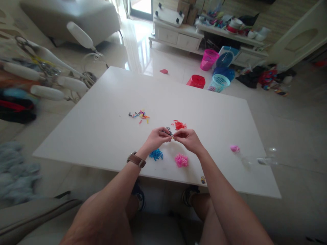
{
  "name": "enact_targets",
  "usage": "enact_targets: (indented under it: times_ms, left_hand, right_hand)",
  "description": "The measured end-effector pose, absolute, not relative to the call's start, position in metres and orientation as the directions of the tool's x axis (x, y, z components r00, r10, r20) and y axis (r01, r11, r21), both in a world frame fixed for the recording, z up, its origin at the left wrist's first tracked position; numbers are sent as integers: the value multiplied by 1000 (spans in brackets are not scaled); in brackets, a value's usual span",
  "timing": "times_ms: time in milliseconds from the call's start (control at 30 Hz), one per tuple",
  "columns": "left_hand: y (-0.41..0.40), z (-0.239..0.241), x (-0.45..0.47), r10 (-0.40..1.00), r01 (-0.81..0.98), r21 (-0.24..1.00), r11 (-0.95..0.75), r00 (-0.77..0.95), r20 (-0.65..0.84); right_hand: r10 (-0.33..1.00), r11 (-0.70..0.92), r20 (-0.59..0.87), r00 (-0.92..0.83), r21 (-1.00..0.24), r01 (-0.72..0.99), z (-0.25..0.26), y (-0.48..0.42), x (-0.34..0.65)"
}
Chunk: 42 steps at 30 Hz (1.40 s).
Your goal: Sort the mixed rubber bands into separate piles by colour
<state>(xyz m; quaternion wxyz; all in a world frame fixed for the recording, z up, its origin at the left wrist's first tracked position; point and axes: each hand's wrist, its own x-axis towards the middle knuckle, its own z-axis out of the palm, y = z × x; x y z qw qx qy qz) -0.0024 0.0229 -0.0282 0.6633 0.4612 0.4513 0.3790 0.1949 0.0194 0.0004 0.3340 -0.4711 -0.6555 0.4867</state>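
Observation:
My left hand (157,139) and my right hand (188,139) meet above the white table (102,129), fingertips pinched together on a tiny piece I cannot make out. A brown watch is on my left wrist. Small piles of little bands lie around them: a red pile (180,125) just beyond the hands, a dark pile (168,130) by my left fingertips, a blue pile (156,154) under my left wrist, and a pink pile (181,160) between my forearms. A mixed-colour pile (140,115) lies further left.
A small pink lump (234,148) and a clear plastic bottle (258,160) lie at the table's right. On the floor beyond stand a red tub (196,81), a pink basket (208,59) and a light blue basket (219,83). A white rack (48,81) stands at the left.

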Motion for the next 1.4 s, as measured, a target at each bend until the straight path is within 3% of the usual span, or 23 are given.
enact_targets:
  times_ms: [300,500,633,867,1033,1267,1400]
  left_hand:
    - [20,-31,6,906,-36,957,286,336,-258]
    - [23,-29,1,918,1,964,266,304,-254]
    - [27,-29,-6,930,5,961,277,249,-270]
    - [36,-29,-18,955,-2,957,292,66,-291]
    - [46,-35,-37,956,87,955,284,-96,-276]
    - [59,-44,-77,883,320,875,364,-417,-215]
    - [62,-57,-95,854,416,805,422,-479,-201]
  right_hand:
    - [946,193,43,-321,-871,451,0,12,206]
    - [999,-19,10,52,-847,531,-1,22,244]
    - [994,-104,-53,96,-731,674,-4,23,269]
    - [995,-93,-89,49,-608,788,-9,19,274]
    - [989,-100,-148,22,-547,831,-15,20,277]
    - [996,-88,-68,59,-579,811,-12,20,276]
    - [996,-87,-71,55,-596,798,-9,19,274]
